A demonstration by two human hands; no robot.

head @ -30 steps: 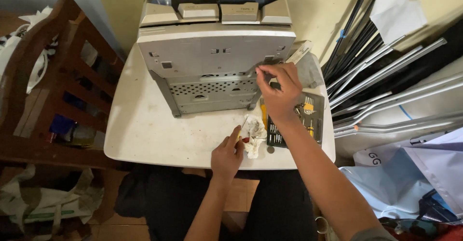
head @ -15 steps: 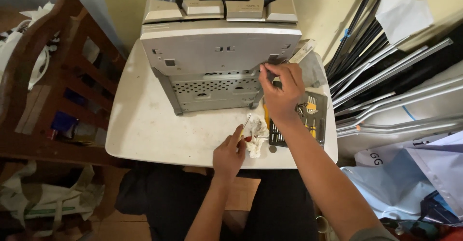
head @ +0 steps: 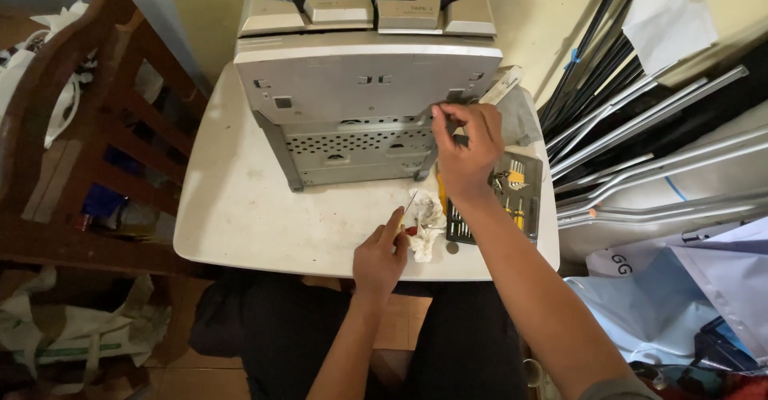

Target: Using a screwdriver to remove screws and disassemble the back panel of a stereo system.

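Grey machine casing (head: 364,88) stands on the white table (head: 240,216), its perforated panel facing the person for access. Right hand (head: 468,148) pinches at its lower corner; left hand (head: 380,260) grips a screwdriver (head: 408,208) beside a crumpled cloth (head: 424,228).

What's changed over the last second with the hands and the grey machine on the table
Little has changed. The right hand stays pinched at the right end of the grey machine, having shifted only slightly along its perforated metal panel. The left hand has kept its place on the white table beside the crumpled white cloth, holding a thin metal tool. The machine and the tray of screwdriver bits have not moved.
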